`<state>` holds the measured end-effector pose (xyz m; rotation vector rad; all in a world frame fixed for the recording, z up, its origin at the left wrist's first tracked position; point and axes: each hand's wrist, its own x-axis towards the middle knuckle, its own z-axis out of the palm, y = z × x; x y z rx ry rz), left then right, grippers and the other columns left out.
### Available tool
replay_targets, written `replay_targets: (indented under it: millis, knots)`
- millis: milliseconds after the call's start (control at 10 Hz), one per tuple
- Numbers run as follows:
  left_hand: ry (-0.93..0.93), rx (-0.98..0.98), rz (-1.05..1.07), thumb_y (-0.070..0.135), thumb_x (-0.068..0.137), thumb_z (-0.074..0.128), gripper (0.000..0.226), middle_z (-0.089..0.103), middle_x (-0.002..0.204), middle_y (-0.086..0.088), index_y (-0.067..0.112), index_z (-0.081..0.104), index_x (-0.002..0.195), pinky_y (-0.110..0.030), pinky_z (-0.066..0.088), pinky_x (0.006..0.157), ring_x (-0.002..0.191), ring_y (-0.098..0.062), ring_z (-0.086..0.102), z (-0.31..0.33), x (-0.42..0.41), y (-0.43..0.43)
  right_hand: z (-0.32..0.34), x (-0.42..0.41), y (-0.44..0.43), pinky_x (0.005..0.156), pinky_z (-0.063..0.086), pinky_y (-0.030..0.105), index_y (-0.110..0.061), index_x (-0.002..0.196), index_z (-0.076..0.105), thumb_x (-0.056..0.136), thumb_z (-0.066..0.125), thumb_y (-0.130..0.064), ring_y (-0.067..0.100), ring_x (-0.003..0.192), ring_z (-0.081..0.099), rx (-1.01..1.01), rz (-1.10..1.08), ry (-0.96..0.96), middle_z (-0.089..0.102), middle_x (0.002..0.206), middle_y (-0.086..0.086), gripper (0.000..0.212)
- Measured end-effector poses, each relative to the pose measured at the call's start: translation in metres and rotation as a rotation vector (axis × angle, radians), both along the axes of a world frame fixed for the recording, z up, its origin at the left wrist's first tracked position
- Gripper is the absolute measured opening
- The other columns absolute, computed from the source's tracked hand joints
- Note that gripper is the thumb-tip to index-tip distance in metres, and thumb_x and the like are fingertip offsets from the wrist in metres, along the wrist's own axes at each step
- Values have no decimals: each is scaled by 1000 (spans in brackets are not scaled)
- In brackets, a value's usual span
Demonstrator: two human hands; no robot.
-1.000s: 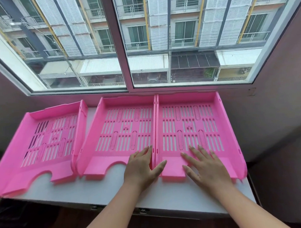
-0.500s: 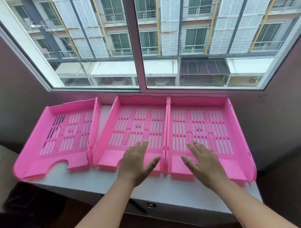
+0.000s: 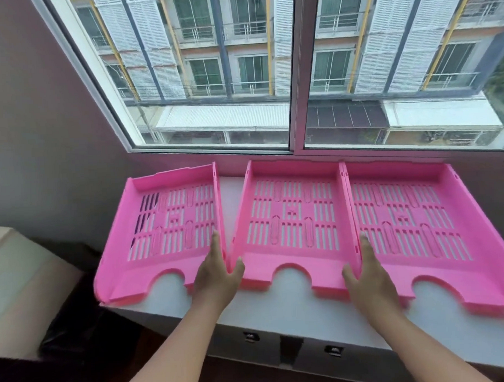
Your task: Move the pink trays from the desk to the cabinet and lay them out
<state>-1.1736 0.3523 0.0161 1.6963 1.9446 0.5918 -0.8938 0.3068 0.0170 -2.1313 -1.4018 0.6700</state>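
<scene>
1. Pink trays: three are laid side by side on the white cabinet top (image 3: pixel 277 307) below the window (image 3: pixel 295 75), notched fronts toward the camera.
2. Left hand (image 3: pixel 218 275) is seen at the front junction between the left tray (image 3: pixel 172 222) and the middle tray (image 3: pixel 291 218). Fingers are extended along the left tray's right wall, thumb splayed onto the middle tray's front corner. Hand is flat and spread; nothing is gripped.
3. Right hand (image 3: pixel 368 275) is placed at the junction of the middle tray and the right tray (image 3: pixel 411 219). Fingers lie straight on the right tray's floor beside the shared wall, thumb out toward the middle tray. Also flat and spread, nothing clasped.
4. Middle and right trays are set wall to wall, touching. The left tray is angled, with a wedge of white top exposed between it and the middle tray at the back.
5. The left tray's outer edge overhangs the cabinet's left end; dark slots show there.
6. A cardboard box (image 3: pixel 22 284) is seen left of the cabinet, lower down.
7. Two drawer pulls (image 3: pixel 250 337) are visible on the cabinet front.
</scene>
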Motion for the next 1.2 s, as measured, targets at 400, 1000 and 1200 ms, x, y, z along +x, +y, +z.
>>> replay_targets:
  millis: [400,1000,1200]
  knots:
    - [46,109,-158,39,93,50,69,50,73,12,22,19,152,-21,42,57,69,-12,55,-3,-26,15,-6,-19,7,37,34,23,-30,157,18,99,50,-19,19,41,45,42,-164,-92,51,57,6,67]
    - [200,240,-144,41,93,34,61,45,54,8,23,23,151,-21,34,44,48,-13,50,-14,-27,23,-17,-19,12,38,35,19,-16,157,25,98,54,-9,10,42,45,149,-67,-198,69,112,17,66]
    - [179,201,-202,61,90,39,81,66,117,-7,23,8,154,-39,57,81,104,-26,66,-9,-32,19,1,-10,5,81,58,41,-29,159,4,94,60,-36,31,123,59,10,17,-130,36,159,4,86]
